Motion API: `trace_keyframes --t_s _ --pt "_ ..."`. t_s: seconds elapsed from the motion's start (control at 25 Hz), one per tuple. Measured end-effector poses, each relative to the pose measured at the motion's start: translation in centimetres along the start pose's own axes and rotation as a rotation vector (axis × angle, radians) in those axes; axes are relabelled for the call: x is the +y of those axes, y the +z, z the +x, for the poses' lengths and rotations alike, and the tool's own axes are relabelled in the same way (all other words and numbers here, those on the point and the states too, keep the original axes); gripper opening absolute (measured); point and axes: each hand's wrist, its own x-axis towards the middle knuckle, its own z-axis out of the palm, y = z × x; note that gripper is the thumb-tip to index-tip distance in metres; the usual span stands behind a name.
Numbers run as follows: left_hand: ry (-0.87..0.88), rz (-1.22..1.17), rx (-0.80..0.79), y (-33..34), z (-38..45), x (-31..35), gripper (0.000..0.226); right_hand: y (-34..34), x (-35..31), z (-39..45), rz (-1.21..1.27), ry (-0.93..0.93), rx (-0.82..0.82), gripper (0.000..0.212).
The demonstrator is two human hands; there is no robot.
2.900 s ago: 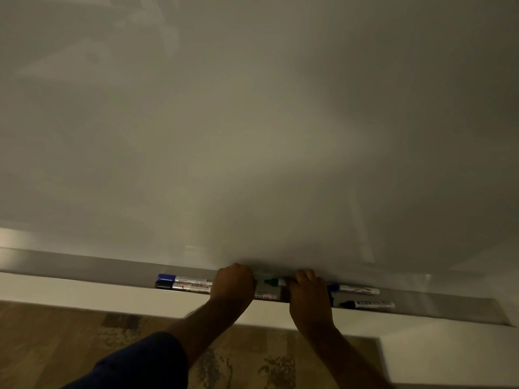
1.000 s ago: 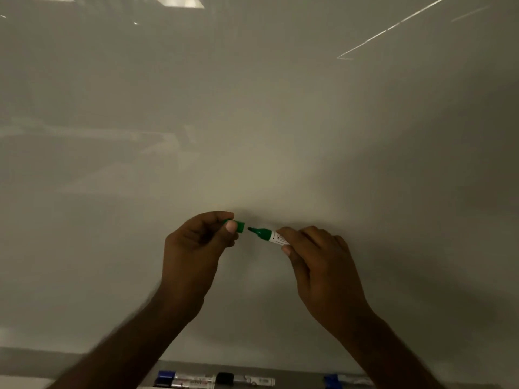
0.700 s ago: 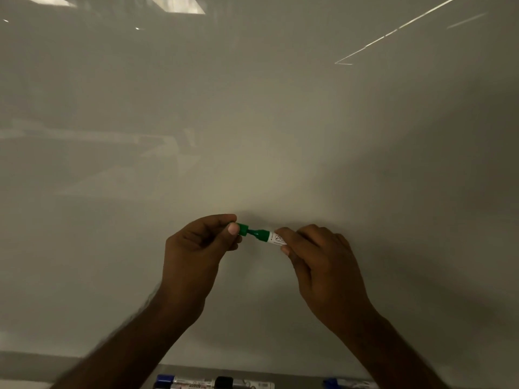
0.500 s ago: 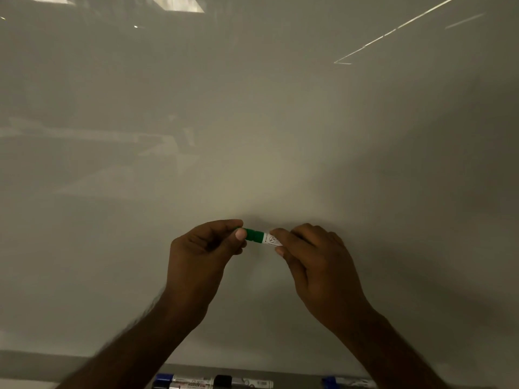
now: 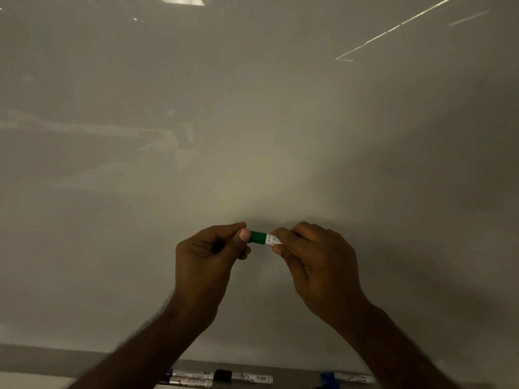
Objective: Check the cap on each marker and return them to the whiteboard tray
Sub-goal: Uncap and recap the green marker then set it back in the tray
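I hold a green marker (image 5: 264, 238) level in front of the whiteboard, between both hands. My left hand (image 5: 209, 258) pinches its green cap end, and my right hand (image 5: 314, 262) grips the white barrel. The cap sits fully on the barrel, with no tip showing. Far below, the grey whiteboard tray (image 5: 295, 373) runs along the bottom edge. In it lie a black-capped marker (image 5: 241, 377), a blue-capped marker (image 5: 191, 374) and another marker (image 5: 186, 382) on the left, and a blue-capped marker (image 5: 346, 379) on the right.
The whiteboard (image 5: 252, 136) fills nearly the whole view and carries faint reflections of ceiling lights. A pale ledge shows at the lower left corner below the tray.
The cap was off in my left hand with the green tip bare. My hands came together and the cap now sits pushed onto the marker.
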Motion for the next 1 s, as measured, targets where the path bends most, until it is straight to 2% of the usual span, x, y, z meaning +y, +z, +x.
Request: trace_keyframes --t_s 0.32,0.56,0.8,1.0 --pt "-0.108 0.386 -0.136 -3.7 -1.1 -5.8 0.019 5.3 1.4 -4.3 0.168 0.059 -0.264 0.026" --pt "-0.035 0.787 -0.303 -6.9 -3.5 -12.2 0.019 11.4 1.0 -10.0 0.197 0.129 -0.431 0.026" --pt "-0.159 0.978 -0.462 -8.8 -7.1 -19.3 0.019 16.9 -0.6 -16.0 0.071 0.187 -0.575 0.026" --pt "-0.224 1.105 -0.588 -8.8 -10.0 -23.5 0.022 20.4 -1.4 -19.3 -0.037 0.317 -0.686 0.043"
